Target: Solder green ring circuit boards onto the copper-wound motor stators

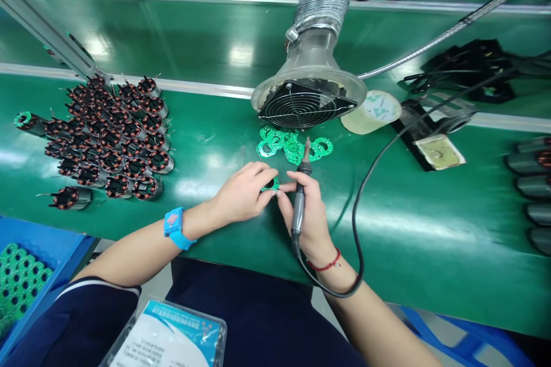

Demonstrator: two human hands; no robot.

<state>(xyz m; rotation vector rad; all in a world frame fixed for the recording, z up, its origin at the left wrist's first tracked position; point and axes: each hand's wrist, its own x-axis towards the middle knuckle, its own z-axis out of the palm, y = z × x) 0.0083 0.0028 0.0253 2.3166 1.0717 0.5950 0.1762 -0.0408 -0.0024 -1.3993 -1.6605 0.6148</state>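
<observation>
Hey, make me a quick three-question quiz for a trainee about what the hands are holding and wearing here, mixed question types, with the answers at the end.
1. Fill in the blank: the right hand grips a corded tool called a ____.
2. True or false: the left hand holds a small green ring.
3. Multiple choice: what colour is the bracelet by the right hand? A, blue; B, red; C, white.

Key: 1, soldering iron. 2, true. 3, B.
</observation>
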